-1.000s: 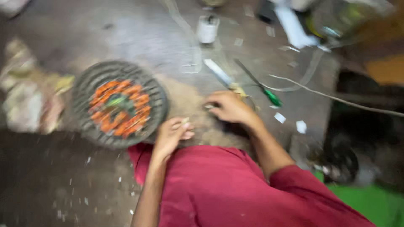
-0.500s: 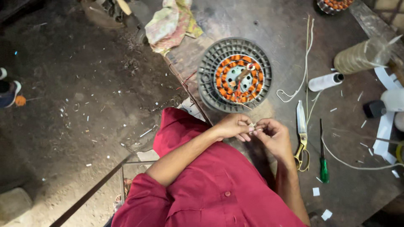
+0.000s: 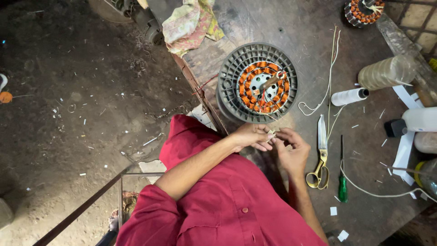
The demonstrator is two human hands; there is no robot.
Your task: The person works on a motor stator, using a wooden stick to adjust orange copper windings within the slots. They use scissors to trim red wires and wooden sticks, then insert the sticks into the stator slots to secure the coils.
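My left hand (image 3: 251,136) and my right hand (image 3: 291,151) meet just in front of my red shirt. Both pinch a small pale slip (image 3: 272,134) between their fingertips. Right beyond them on the dark workbench (image 3: 273,27) lies a round grey ribbed motor housing (image 3: 230,82) with a ring of orange copper windings (image 3: 248,98) inside. Yellow-handled scissors (image 3: 321,157) lie to the right of my right hand, with a green-handled screwdriver (image 3: 342,184) beside them.
A white thread spool (image 3: 349,96), loose white cord (image 3: 330,68), a clear plastic bottle (image 3: 387,73) and a white bottle (image 3: 421,119) sit to the right. A second wound stator (image 3: 364,11) is at the far right, a crumpled cloth (image 3: 189,20) at the bench's left edge. Dirt floor (image 3: 68,114) lies left.
A second ago my hands were apart, the right one near the scissors. They have come together on the small slip, and the view has swung and steadied.
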